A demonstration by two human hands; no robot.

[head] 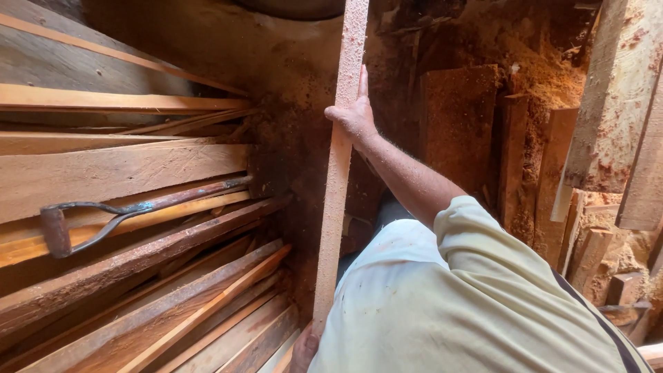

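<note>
A long, narrow wooden slat (338, 173), pale and dusted with sawdust, runs from the top of the view down to the lower middle. My right hand (355, 116) grips it about a third of the way down, fingers wrapped round its edge and one finger stretched up along it. My left hand (304, 351) holds the slat's lower end; only a small part of that hand shows beside my pale yellow shirt (442, 311).
A stack of long planks (124, 166) fills the left side, with a rusty metal bar tool (124, 214) lying across them. Sawdust covers the ground (290, 76). Short boards and offcuts (459, 117) lean at the right, with thicker timbers (615, 97) at the far right.
</note>
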